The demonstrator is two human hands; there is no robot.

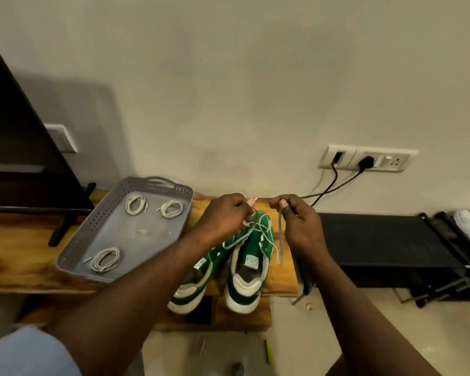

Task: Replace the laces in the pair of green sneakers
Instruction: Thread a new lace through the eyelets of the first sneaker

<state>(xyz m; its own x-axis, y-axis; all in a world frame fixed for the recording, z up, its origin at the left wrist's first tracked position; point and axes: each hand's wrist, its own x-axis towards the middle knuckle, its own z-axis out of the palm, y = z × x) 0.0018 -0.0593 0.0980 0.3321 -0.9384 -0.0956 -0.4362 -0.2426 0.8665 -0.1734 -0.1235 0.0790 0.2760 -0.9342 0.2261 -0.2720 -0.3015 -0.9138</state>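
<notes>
While left fingers and right fingers pinch grey lace | green sneakers white-soled

The bench is glossy varnished wood with strong grain. On the bench, the tray looks like matt perforated plastic, the green sneakers soft matt cloth, and the lace flat woven cloth.
</notes>
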